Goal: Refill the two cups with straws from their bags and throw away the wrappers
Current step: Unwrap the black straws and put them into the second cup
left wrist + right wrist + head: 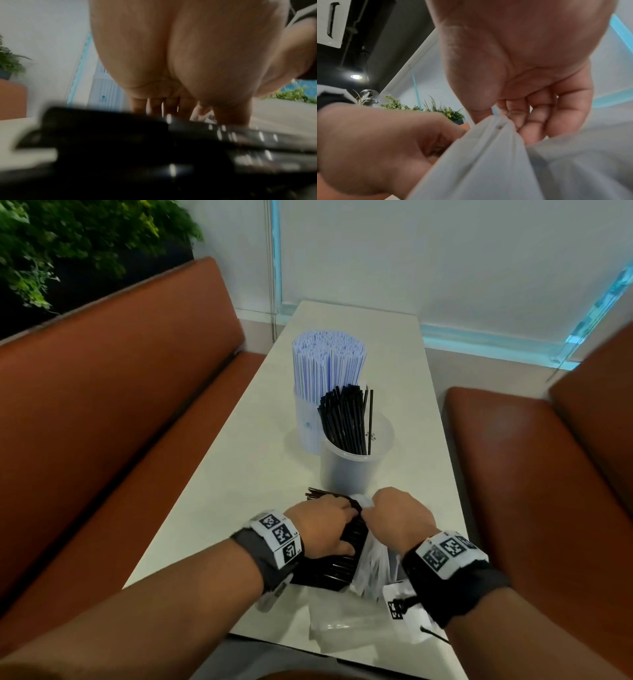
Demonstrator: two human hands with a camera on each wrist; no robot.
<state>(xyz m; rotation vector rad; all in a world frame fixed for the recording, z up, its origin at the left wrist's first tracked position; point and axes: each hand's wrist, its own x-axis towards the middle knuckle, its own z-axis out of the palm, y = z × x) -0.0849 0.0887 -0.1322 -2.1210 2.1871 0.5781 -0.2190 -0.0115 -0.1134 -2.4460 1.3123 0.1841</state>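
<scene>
Far clear plastic cup [308, 422] packed with white blue-striped straws [327, 361], near clear cup [352, 470] part-filled with black straws [346, 422], left hand [323, 527] gripping the black straw bundle [337, 563], right hand [399, 517], right-wrist view alone showing its fingers [518, 115] pinching the clear bag [488, 155].

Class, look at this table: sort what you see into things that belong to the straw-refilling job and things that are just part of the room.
Belonging to the job:
left hand gripping the black straw bundle
right hand pinching the clear bag
cup of black straws
cup of blue-striped straws
empty wrapper

Just part of the room:
brown benches
plant
table
</scene>
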